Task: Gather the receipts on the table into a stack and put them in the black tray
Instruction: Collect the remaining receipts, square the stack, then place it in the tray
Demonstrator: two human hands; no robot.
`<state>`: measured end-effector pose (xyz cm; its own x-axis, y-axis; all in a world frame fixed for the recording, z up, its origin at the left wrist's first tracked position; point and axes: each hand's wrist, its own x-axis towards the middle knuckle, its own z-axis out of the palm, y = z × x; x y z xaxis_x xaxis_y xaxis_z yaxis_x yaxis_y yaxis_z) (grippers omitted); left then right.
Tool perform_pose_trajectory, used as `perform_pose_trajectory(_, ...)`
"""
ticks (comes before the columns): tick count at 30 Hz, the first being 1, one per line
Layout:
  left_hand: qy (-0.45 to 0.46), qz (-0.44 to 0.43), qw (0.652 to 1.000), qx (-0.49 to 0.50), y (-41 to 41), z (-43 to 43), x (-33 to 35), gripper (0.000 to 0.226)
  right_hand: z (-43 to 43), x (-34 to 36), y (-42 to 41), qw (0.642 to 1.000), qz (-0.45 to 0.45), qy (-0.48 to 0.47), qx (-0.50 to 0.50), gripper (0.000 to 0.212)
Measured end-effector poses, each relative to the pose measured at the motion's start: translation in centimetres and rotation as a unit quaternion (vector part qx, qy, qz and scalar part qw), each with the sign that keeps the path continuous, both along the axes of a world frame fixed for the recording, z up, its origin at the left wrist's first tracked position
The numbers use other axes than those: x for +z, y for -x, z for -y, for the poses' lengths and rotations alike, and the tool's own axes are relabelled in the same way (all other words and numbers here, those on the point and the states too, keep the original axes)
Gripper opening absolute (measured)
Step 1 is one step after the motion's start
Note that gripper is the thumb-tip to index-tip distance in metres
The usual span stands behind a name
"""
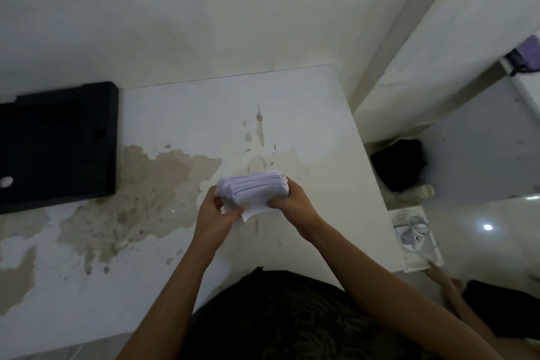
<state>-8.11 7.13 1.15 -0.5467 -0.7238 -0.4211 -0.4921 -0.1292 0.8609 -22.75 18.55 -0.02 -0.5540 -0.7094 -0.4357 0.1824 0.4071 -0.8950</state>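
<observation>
Here the thick stack of white paper receipts (pixel 254 193) is held above the worn white table (pixel 306 114), left hand (pixel 214 218) and right hand (pixel 292 202) gripping opposite ends, probably to square its edges before the black rectangular tray (pixel 96 137) at far left.

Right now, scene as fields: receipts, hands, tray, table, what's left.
receipts: one white stack, held between both hands
left hand: grips the stack's left end
right hand: grips the stack's right end
black tray: on the table's left side, apart from the stack; no receipts visible in it
table: white, with brown worn patches
remaining: stack not yet in the tray
</observation>
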Motion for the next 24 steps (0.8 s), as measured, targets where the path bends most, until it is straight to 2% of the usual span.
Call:
perform_pose_trajectory(3, 0.002, 0.028, 0.999, 0.020, 0.5, -0.8, -1.3, 0.029, 0.3, -0.5, -0.5, 1.000, -0.026, -0.012, 0.006, 0.049)
perform_pose_trajectory(5, 0.012, 0.056, 0.998, 0.016, 1.2, -1.4, -1.9, 0.037, 0.8, -0.7, -0.7, 0.999, -0.041, -0.011, 0.016, 0.042)
perform_pose_trajectory(11, 0.027, 0.012, 0.999, 0.021, 2.7, -0.8, -1.0, 0.018, 2.0, -0.8, -0.2, 0.998, -0.061, -0.007, 0.018, 0.036)
perform_pose_trajectory(13, 0.011, -0.008, 0.999, 0.040, 2.5, -0.6, -0.8, 0.031, 1.8, -1.2, 0.2, 0.998, -0.054, -0.008, 0.020, 0.032)
perform_pose_trajectory(16, 0.024, -0.056, 0.995, 0.083, 2.7, -0.7, -0.6, 0.050, 1.7, -1.4, 0.2, 1.000, -0.007, -0.004, 0.015, 0.037)
perform_pose_trajectory(21, -0.058, -0.114, 0.962, 0.242, 4.1, -1.6, -0.2, 0.022, 2.5, -0.4, -0.8, 0.999, 0.047, 0.015, -0.021, 0.064)
perform_pose_trajectory(24, -0.050, -0.089, 0.951, 0.293, 4.9, -2.0, -0.1, 0.021, 2.8, 0.5, -1.5, 0.998, 0.032, 0.001, -0.054, 0.062)
